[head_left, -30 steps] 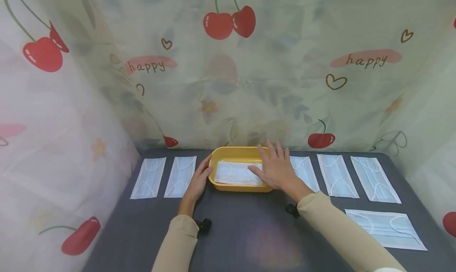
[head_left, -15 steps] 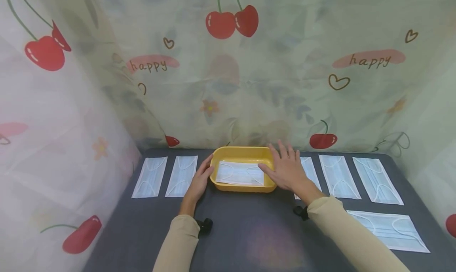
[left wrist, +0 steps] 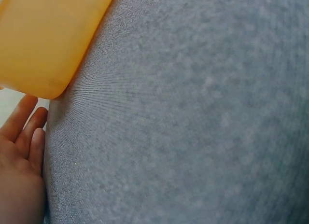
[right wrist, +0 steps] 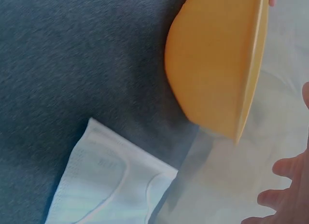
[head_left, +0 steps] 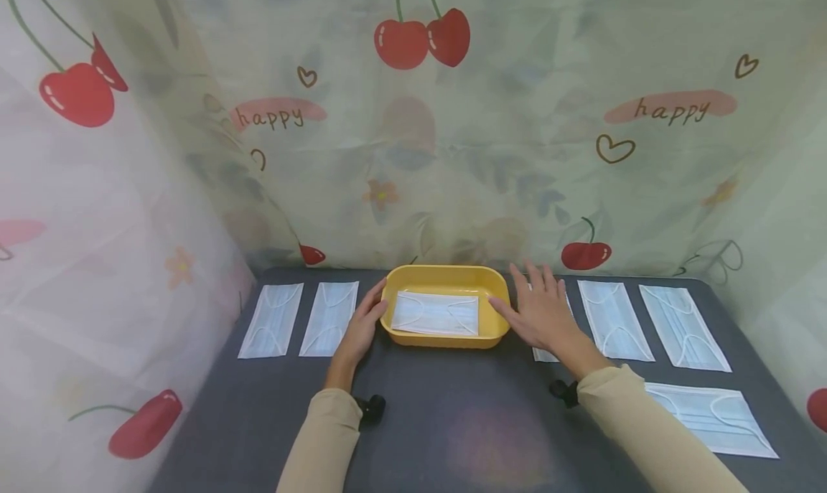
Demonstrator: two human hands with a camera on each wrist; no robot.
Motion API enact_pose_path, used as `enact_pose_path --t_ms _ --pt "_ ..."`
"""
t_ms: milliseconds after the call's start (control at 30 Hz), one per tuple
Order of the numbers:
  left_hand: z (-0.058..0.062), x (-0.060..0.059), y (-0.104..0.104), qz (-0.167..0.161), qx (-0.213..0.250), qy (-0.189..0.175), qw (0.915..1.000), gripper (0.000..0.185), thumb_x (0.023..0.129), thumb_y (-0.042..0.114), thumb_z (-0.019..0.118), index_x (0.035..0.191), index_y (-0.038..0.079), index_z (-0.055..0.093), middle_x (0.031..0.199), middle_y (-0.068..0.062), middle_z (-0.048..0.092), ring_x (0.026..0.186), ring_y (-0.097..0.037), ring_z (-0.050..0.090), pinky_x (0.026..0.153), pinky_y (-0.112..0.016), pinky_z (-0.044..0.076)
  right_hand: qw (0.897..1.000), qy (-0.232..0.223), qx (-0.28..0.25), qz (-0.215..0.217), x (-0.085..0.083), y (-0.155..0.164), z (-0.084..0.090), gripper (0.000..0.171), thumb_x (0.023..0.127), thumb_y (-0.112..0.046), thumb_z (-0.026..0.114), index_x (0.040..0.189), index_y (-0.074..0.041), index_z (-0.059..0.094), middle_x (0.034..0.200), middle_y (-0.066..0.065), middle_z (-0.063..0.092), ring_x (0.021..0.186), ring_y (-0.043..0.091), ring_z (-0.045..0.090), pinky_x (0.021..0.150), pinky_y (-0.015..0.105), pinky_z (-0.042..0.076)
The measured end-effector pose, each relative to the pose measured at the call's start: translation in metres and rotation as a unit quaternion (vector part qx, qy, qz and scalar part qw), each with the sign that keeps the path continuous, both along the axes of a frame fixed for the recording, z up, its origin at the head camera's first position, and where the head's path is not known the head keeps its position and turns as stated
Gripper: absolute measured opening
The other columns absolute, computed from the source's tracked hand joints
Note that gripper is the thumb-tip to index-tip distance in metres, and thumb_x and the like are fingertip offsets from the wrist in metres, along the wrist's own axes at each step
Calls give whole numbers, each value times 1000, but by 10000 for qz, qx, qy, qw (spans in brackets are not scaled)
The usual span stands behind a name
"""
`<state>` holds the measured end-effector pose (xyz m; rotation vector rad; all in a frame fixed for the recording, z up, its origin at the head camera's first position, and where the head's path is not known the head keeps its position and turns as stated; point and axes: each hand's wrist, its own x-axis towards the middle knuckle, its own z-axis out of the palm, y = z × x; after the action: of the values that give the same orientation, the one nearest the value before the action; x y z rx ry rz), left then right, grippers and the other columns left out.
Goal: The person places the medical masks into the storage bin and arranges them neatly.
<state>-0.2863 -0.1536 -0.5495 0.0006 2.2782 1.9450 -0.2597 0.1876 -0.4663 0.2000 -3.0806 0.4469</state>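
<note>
A yellow plastic tray [head_left: 446, 341] stands near the back of the dark table, with a face mask [head_left: 434, 313] lying crosswise inside it. My left hand [head_left: 358, 328] rests against the tray's left end, its thumb at the rim and the fingers fairly straight. In the left wrist view those fingers [left wrist: 36, 144] look relaxed beside the tray wall [left wrist: 48, 40]. To the right of the tray, my right hand [head_left: 543, 313] hovers with fingers spread and holds nothing. Beneath it lies another mask [head_left: 545, 354], partly covered by the hand; the right wrist view shows a mask [right wrist: 106, 180] beside the tray.
Two masks lie left of the tray, one [head_left: 271, 321] farther out and one [head_left: 328, 319] by my left hand. Rightward are two upright masks [head_left: 615, 321] [head_left: 685, 328] and a sideways one [head_left: 723, 418] partly behind my right sleeve. A patterned curtain [head_left: 452, 191] borders the table [head_left: 439, 414].
My right hand has moved right, from over the tray and its mask to beyond the tray's right end. The left hand has stayed at the tray's left end.
</note>
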Motion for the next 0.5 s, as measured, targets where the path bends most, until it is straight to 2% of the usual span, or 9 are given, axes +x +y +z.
enact_pose_path --t_ms 33,267,500 --pt "-5 -2 0 42 -7 41 10000 48 108 38 45 155 41 38 162 -1 41 153 -26 34 128 -57 17 10000 -17 11 -20 1 2 0 91 97 -68 44 162 -8 23 168 26 15 154 55 8 120 74 11" --pt "-4 -1 1 183 -91 -31 9998 45 107 40 46 151 47 41 158 2 45 150 -25 38 127 -57 21 9993 -224 -204 -212 6 19 -6 92 98 -68 41 162 -5 19 168 29 11 152 58 5 119 75 9" --pt "-6 -2 0 153 -113 40 9998 47 106 40 47 153 44 40 158 -1 46 150 -26 38 127 -58 21 9979 -320 -432 -372 10 36 -8 95 99 -70 37 161 -1 18 166 33 9 152 60 4 120 74 11"
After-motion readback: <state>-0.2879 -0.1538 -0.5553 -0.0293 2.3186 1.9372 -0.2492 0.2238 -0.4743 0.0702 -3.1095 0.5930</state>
